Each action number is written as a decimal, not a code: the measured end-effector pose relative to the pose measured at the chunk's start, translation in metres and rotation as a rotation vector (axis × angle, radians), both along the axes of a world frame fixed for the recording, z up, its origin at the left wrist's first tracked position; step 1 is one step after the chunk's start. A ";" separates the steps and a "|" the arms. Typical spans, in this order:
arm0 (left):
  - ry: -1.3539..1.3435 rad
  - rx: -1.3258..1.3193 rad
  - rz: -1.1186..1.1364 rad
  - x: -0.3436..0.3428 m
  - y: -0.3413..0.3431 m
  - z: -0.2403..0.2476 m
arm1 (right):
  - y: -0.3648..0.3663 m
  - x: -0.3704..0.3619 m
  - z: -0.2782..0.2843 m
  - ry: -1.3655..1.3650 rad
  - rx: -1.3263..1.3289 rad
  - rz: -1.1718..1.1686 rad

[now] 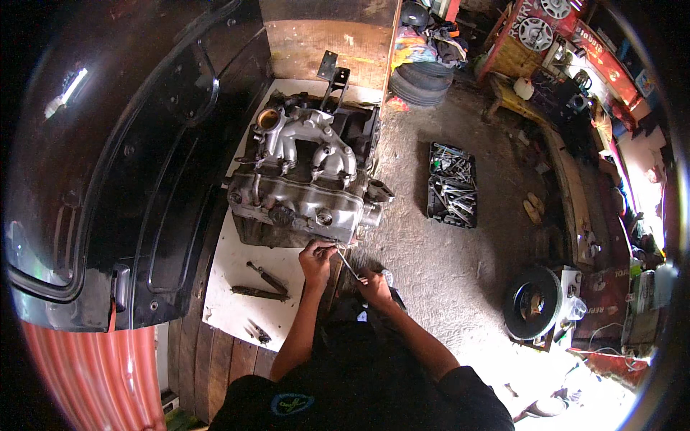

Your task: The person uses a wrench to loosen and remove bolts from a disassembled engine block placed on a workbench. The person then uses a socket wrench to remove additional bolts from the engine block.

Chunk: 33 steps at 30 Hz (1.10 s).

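A grey metal engine (302,208) with a curved intake manifold (309,136) on top stands on a white board. At its near right corner, my left hand (316,261) is closed, fingertips pinched at the upper end of a slim metal wrench (347,263). My right hand (374,287) grips the wrench's lower end, so the tool slants down to the right. The wrench's head and whatever it touches on the engine are hidden by my left fingers. Left of my left forearm, two long dark metal parts (267,279) and several small bolts (259,332) lie on the board.
A black tray (451,185) full of wrenches rests on the concrete floor to the right. A large dark vehicle panel (144,158) rises close on the left. Tyres (420,82) are stacked at the back, and a wheel (533,302) sits at the right.
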<state>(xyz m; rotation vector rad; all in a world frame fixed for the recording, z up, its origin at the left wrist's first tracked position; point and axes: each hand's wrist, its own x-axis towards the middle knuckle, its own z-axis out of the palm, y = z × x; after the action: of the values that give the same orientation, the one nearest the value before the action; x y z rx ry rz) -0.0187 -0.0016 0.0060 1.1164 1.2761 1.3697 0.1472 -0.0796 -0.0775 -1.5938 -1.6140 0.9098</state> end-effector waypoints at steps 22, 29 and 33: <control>0.181 0.080 0.067 0.005 0.002 0.004 | 0.016 0.025 0.006 0.012 -0.092 -0.067; -0.267 -0.065 0.093 0.016 -0.005 -0.011 | 0.010 0.065 0.081 -0.029 0.167 -0.208; -0.461 -0.045 0.102 0.024 -0.009 -0.004 | 0.034 0.059 0.148 0.117 0.214 -0.268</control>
<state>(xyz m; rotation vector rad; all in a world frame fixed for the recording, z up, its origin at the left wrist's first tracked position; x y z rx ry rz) 0.0048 -0.0105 0.0017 0.6569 1.0275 1.5557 0.2061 -0.0460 0.0704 -1.5310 -1.3299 0.6535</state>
